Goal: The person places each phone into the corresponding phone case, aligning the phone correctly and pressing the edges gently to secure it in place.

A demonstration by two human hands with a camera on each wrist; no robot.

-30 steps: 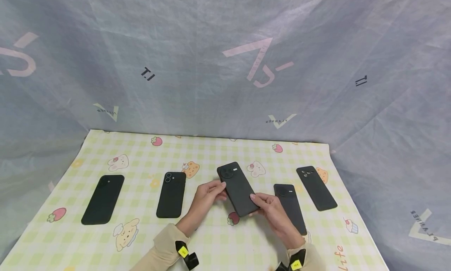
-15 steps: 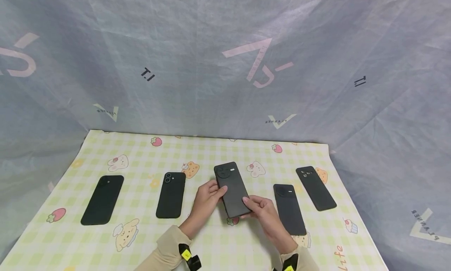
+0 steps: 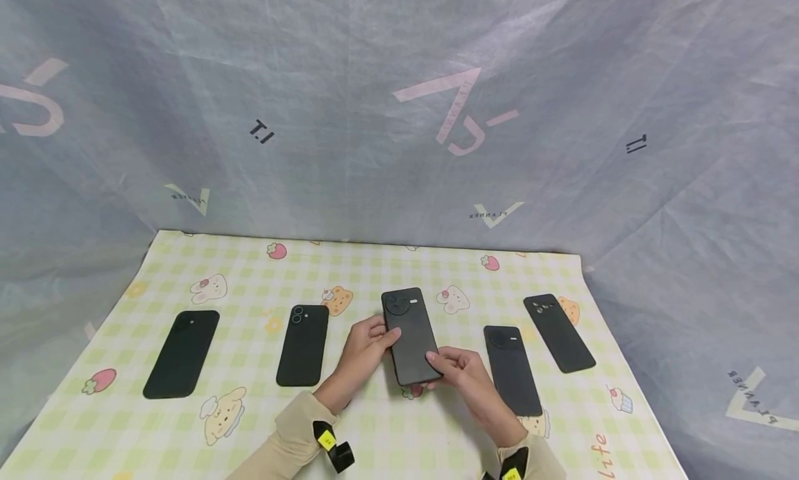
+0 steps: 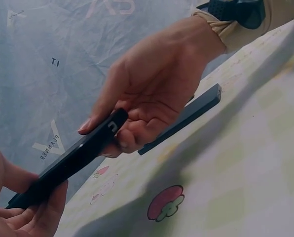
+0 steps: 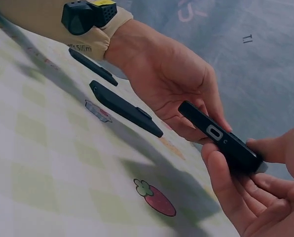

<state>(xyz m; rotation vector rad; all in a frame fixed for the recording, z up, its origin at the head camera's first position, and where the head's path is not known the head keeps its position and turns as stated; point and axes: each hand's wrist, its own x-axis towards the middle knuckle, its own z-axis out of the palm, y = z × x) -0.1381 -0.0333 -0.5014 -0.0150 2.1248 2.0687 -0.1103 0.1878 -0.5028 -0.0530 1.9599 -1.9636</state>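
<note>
Both hands hold a black phone (image 3: 412,345) above the middle of the table, its back with a large round camera bump turned up. My left hand (image 3: 363,352) grips its left long edge, thumb on the back and fingers beneath. At the lower right corner my right hand (image 3: 472,383) pinches it, thumb on top. A port opening shows on the end face of the phone (image 5: 221,136) in the right wrist view. Just right of my right hand lies a similar phone (image 3: 513,372) with a round camera bump. Left of my left hand lies a phone with two lenses (image 3: 303,348).
A black phone (image 3: 182,355) lies at the far left. At the far right lies a slim black phone-shaped piece (image 3: 562,334) with light spots at its camera area. A checked cloth (image 3: 250,258) with cartoon prints covers the table; a grey fabric curtain (image 3: 349,154) stands behind.
Both hands have carried the phone slightly left and turned it straighter, mostly in the first half second. Since then it has shifted very little. The other phones have stayed put.
</note>
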